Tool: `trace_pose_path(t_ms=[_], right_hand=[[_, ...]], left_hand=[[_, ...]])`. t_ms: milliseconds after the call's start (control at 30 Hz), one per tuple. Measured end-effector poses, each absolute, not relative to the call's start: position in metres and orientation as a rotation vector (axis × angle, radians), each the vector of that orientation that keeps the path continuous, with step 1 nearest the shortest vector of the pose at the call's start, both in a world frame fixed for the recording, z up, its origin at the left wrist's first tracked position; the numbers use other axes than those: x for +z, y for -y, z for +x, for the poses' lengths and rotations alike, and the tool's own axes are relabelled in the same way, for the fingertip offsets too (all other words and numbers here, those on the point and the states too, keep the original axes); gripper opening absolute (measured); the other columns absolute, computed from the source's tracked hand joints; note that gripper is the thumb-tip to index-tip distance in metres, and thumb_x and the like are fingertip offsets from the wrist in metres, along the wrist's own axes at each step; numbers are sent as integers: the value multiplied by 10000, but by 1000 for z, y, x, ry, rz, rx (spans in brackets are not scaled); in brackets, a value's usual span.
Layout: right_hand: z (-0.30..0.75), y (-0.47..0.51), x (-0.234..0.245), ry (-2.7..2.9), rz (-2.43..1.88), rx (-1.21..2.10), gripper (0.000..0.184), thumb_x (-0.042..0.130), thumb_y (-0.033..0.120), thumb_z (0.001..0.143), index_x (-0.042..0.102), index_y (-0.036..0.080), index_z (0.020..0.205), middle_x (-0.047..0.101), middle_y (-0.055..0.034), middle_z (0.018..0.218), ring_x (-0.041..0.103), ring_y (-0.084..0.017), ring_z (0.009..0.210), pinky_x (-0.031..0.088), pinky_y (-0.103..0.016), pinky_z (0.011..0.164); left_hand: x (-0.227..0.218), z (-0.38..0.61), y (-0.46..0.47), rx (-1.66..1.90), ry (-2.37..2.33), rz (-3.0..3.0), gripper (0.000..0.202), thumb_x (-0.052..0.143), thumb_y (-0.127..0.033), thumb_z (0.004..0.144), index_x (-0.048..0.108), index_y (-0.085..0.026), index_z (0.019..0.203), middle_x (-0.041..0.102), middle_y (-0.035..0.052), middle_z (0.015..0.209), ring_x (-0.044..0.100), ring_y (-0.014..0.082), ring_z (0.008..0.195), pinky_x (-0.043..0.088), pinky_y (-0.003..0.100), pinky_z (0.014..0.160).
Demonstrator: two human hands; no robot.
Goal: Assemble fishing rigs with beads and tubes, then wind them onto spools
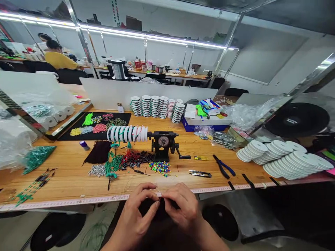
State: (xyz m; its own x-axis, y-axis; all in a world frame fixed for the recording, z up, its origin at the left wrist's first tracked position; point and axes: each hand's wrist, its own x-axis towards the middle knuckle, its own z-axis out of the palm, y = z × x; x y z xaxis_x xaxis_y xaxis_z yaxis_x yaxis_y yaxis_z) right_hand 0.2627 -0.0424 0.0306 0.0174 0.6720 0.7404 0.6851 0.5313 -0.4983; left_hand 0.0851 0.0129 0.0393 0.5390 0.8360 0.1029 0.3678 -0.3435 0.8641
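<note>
My left hand (141,210) and my right hand (182,205) meet at the table's front edge, fingertips almost touching. Each pinches with thumb and forefinger; between them shows a tiny dark reddish bit, too small to name. Beyond the hands lies a pile of coloured beads (160,168). Behind it stands a black hand-cranked winder (163,143) with a row of white spools (127,134) on its shaft. Left of the beads are red and black small parts (136,159), green pieces (114,163) and silver grey bits (97,169).
Thread snips (200,173), pliers (224,166) and a yellow packet (201,158) lie to the right, before stacked white discs (285,157). Stacked spools (155,106) and a blue box (204,124) stand behind. A measuring tape (104,197) runs along the front edge. A person in yellow (59,59) sits far off.
</note>
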Motion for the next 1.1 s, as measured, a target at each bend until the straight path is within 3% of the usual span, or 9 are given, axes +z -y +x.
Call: trace_pose_path(t_ms=[67, 200, 367, 533, 733, 1100], right_hand=[[262, 43, 29, 1655, -1170, 15, 236, 561, 38, 887, 648, 225, 1002, 730, -34, 778, 660, -178, 688, 513, -319, 630], [259, 45, 28, 1619, -1181, 55, 212, 575, 52, 890, 646, 225, 992, 727, -28, 769, 658, -178, 684, 504, -321, 633], [259, 46, 26, 1625, -1193, 56, 228, 564, 54, 901, 648, 235, 1011, 719, -23, 783, 651, -177, 699, 491, -317, 652], [258, 51, 23, 1343, -1295, 459, 219, 663, 229, 896, 640, 227, 1114, 683, -51, 975, 639, -192, 869, 520, -311, 774], [251, 51, 21, 1193, -1270, 771, 116, 686, 302, 890, 712, 209, 826, 681, -28, 814, 624, -175, 788, 498, -280, 733], [248, 54, 16, 1244, -1319, 703, 188, 602, 299, 939, 639, 207, 779, 652, -22, 789, 602, -167, 760, 461, -272, 707]], left_hand=[[36, 85, -14, 713, -985, 1956, 150, 604, -339, 878, 687, -247, 795, 671, 92, 1096, 639, 274, 1085, 497, 438, 958], [32, 86, -13, 770, -948, 1983, 104, 648, -335, 857, 705, -261, 904, 698, 78, 1069, 661, 258, 1051, 525, 401, 932], [31, 87, -12, 761, -966, 1989, 161, 623, -341, 886, 694, -245, 778, 715, 67, 999, 691, 237, 957, 552, 353, 855], [31, 85, -12, 877, -976, 2100, 107, 635, -312, 891, 696, -254, 825, 705, 56, 983, 678, 224, 947, 542, 326, 840], [29, 84, -9, 986, -915, 2295, 69, 663, -231, 863, 713, -275, 882, 699, 52, 976, 661, 229, 947, 530, 342, 840], [35, 88, -13, 898, -971, 1980, 163, 637, -353, 880, 702, -256, 767, 717, 41, 903, 690, 211, 872, 546, 279, 780]])
